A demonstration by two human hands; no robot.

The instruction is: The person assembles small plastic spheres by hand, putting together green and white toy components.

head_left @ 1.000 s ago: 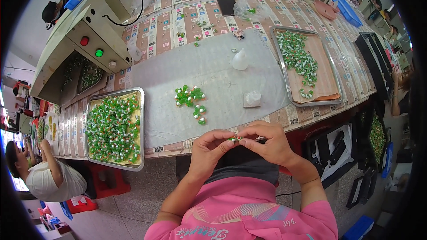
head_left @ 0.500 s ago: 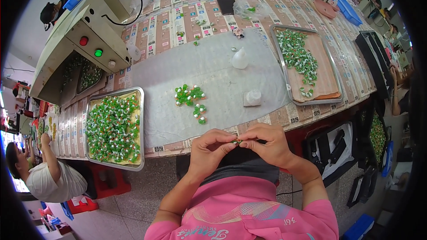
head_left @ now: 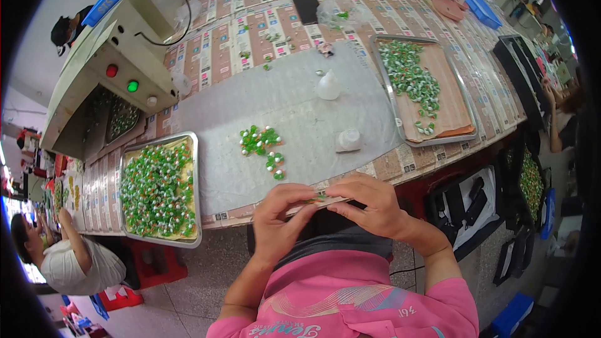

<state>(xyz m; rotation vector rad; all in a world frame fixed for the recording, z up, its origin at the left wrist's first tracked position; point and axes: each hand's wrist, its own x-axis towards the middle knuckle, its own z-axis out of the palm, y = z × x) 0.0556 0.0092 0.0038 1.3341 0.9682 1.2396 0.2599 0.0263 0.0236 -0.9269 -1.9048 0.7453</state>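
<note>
Head cam: L hand [head_left: 283, 218] & R hand [head_left: 369, 205] angled inward, both pinching sm. green pc. [head_left: 320, 198]

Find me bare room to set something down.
The sheet is bare between the left tray and green cluster, and between that cluster and the white container. The right tray has bare liner along its right side. Crowded: the left tray; the left hand and right hand fill the front middle.

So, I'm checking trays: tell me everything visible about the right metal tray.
The metal tray is silvery, shallow and rectangular, with a raised rim. It rests flat on the table. Green and white pieces heap its far and left parts; brownish liner shows at right. The right hand isn't touching it.
</note>
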